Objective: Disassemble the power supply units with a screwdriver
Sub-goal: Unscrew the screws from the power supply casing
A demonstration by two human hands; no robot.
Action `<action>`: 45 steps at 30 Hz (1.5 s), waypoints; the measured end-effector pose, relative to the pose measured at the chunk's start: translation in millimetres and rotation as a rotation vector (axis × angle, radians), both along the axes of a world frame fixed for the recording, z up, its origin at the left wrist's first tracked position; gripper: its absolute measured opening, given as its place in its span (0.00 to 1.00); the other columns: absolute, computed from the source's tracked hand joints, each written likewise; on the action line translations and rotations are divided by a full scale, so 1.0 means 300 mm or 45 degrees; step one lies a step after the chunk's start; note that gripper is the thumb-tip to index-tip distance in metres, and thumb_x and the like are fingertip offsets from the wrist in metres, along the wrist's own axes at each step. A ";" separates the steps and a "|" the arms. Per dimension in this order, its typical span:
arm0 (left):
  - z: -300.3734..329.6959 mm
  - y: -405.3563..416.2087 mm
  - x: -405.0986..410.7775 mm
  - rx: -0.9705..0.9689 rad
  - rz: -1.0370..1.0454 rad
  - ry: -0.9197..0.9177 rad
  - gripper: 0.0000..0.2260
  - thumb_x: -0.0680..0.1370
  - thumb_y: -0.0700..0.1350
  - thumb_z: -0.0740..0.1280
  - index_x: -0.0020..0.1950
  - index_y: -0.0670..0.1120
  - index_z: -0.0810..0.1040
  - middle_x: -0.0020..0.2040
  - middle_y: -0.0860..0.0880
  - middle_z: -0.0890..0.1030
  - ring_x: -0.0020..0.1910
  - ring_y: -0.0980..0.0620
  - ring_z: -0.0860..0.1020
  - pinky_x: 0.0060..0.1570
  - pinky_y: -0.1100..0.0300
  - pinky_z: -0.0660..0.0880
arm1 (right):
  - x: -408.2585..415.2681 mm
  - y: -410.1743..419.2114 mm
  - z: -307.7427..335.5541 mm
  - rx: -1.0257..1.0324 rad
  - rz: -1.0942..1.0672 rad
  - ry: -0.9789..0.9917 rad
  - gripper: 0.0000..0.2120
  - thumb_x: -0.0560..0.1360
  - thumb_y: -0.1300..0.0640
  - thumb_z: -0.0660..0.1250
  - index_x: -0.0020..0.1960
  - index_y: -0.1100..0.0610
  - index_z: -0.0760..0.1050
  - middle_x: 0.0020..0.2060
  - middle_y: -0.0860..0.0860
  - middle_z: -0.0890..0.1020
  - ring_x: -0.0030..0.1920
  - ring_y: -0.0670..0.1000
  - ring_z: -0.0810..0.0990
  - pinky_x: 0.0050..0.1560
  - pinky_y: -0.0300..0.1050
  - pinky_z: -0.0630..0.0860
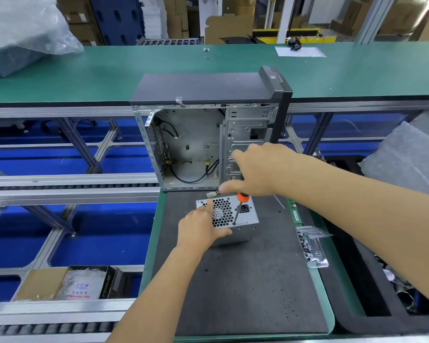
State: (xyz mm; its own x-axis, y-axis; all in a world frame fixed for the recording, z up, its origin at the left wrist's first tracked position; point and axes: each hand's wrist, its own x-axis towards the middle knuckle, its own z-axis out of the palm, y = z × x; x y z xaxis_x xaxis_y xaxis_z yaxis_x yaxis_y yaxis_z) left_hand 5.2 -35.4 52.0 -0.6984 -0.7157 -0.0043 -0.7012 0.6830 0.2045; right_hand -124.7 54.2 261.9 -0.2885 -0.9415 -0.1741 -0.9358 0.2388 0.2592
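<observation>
A silver power supply unit (245, 219) with a honeycomb fan grille stands on the black foam mat (245, 288). My left hand (200, 230) grips its near left corner, thumb under the front edge. A screwdriver (239, 209) with an orange and black handle stands upright, its tip on the unit's top face near the front edge. My right hand (255, 169) is above the handle with fingers spread; the handle's top meets the palm. Wires with a white connector (212, 194) stick out behind the unit.
An opened computer case (208, 134) stands just behind the mat. A clear bag of screws (311, 246) and a green memory stick (295, 211) lie on the mat's right edge. A black foam tray (357, 305) is at the right, a cardboard box (67, 283) at the lower left.
</observation>
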 end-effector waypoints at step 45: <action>0.010 0.009 -0.009 -0.029 -0.011 -0.084 0.48 0.69 0.72 0.68 0.80 0.48 0.55 0.61 0.51 0.79 0.59 0.47 0.78 0.47 0.53 0.75 | -0.024 0.024 0.010 -0.027 0.135 -0.553 0.16 0.75 0.48 0.68 0.57 0.49 0.65 0.41 0.46 0.71 0.43 0.52 0.74 0.35 0.44 0.67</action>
